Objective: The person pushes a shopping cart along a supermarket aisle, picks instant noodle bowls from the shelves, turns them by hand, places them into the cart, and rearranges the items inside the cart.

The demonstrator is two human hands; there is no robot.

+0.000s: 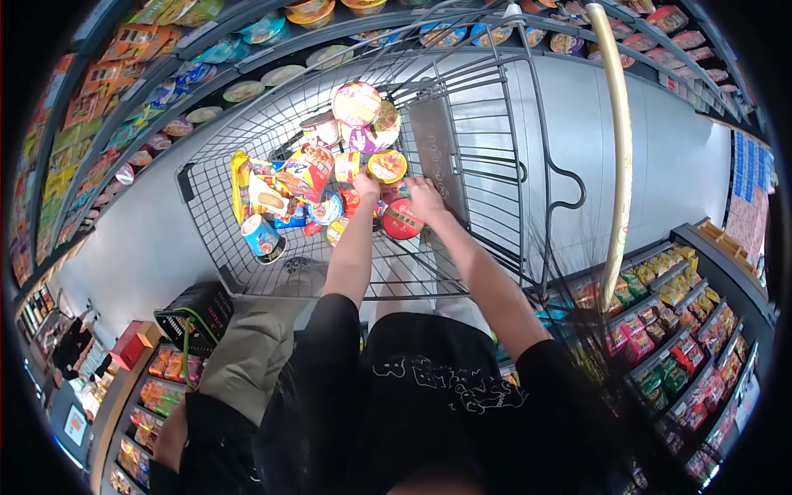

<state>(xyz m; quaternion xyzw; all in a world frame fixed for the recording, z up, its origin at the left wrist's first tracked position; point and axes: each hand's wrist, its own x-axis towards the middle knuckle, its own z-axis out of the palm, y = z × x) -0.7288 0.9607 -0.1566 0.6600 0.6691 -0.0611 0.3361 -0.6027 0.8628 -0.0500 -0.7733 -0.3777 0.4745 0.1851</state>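
**Two hands low among instant-food tubs in a wire shopping cart**

Dark shelving (124, 82) packed with bright packets and bowls curves along the far side, and another rack (685, 346) of bagged snacks stands at the lower right. Between them sits the grey wire shopping cart (487, 165), its basket to the left and its pale handle bar (619, 148) to the right, the bar's long axis running up and down the view. Another person (247, 355), in khaki trousers, stands at the lower left, near a black shopping basket (198, 318).

In the cart, a red snack bag (305, 172) lies slanted, beside a yellow packet (240, 186) whose long axis runs nearly up and down the view. The red-lidded tub (403, 220) is in the cart's near half, its round lid facing up toward the camera; its depth is hidden, so its long axis cannot be told. Just above it in view, the yellow-lidded tub (387, 167) also turns its round lid upward. The blue cup (263, 239) leans, its long axis running from upper left to lower right.

The left grip (365, 187) is at the yellow-lidded tub's lower left edge, fingertips hidden. The right grip (426, 199) is bent at the red-lidded tub's upper right edge. Whether either is closed on anything cannot be told.
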